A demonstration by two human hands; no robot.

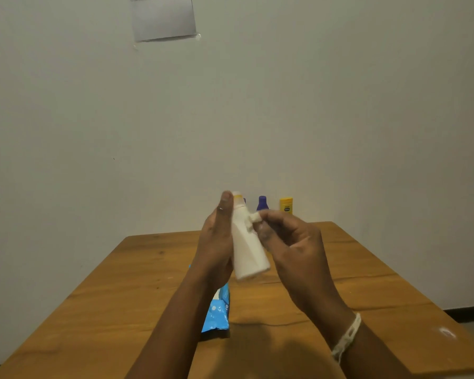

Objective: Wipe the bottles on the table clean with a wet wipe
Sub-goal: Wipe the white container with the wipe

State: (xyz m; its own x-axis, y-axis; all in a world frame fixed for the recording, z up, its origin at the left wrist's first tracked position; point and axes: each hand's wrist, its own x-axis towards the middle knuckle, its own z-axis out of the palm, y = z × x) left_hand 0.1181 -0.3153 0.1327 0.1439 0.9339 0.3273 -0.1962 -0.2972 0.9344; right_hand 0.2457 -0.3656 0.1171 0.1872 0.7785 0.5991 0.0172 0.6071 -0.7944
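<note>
You hold a white bottle (pixel 248 247) up in the air, above the wooden table (pixel 121 296). It sits between your two hands and leans a little, with its top tipped to your left. The top has a thin yellow ring just under the white cap.

Your left hand (pixel 216 242) holds the bottle from its left side. Your left thumb (pixel 226 203) points straight up along the bottle, and its tip comes almost as high as the cap. The palm is pressed against the bottle's side. The other left fingers go round behind the bottle, so you cannot see them.

Your right hand (pixel 293 242) is on the other side of the bottle. Its fingers are curled in and pinch a small scrunched-up wet wipe (pixel 253 221). The wipe pokes out past your right fingertips and touches the bottle just below its neck. Your right fingers lie close beside the bottle's right side, lower down. There is a white band (pixel 346 337) on your right wrist.

Under your left arm a blue pack of wipes (pixel 218 313) lies flat on the table. Part of it is hidden by your arm.

Far past your fingers, at the back of the table by the wall, stand a purple bottle (pixel 262 203) and a yellow bottle (pixel 286 205). A tiny bit of another purple thing peeks out just behind the white bottle's cap, too small to tell what it is.

A sheet of paper (pixel 163 16) is stuck high up on the wall.
</note>
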